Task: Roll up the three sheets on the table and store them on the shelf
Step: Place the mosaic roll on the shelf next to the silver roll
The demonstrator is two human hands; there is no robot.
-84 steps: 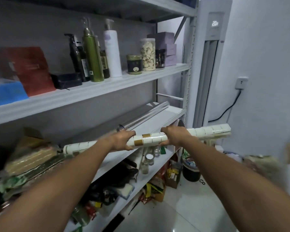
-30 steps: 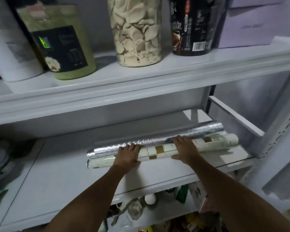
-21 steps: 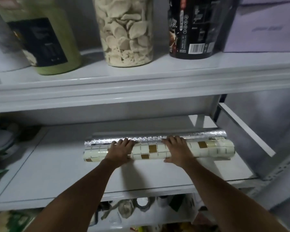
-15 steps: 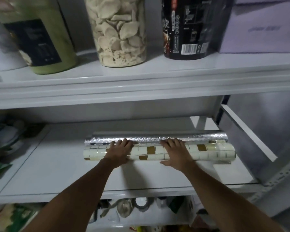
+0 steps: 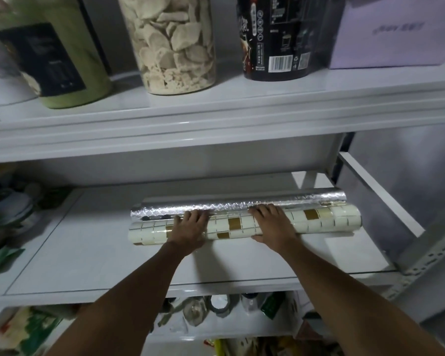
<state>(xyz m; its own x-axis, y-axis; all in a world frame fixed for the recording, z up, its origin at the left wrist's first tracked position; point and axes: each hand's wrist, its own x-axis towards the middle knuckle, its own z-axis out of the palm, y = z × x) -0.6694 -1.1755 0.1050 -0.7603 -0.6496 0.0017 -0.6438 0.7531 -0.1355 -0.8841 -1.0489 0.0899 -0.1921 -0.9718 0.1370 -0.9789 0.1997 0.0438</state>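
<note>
cream-and-gold tile-patterned rolled sheet (image 5: 319, 220) laid on white middle shelf (image 5: 88, 253), butted against silver embossed foil roll (image 5: 267, 200) | left hand (image 5: 190, 228), right hand (image 5: 272, 227) pressed flat on top, nothing gripped | likely so unrolling is prevented

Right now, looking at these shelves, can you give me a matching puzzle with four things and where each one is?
Things:
1. tiled roll
2. silver roll
3. clear jar
4. lilac box

Places:
a. upper shelf, right end
b. lower shelf, in front, left hand and right hand resting on it
c. upper shelf, full of pale slices
d. lower shelf, at the back, against the other roll

Pairs: 1-b, 2-d, 3-c, 4-a
</note>
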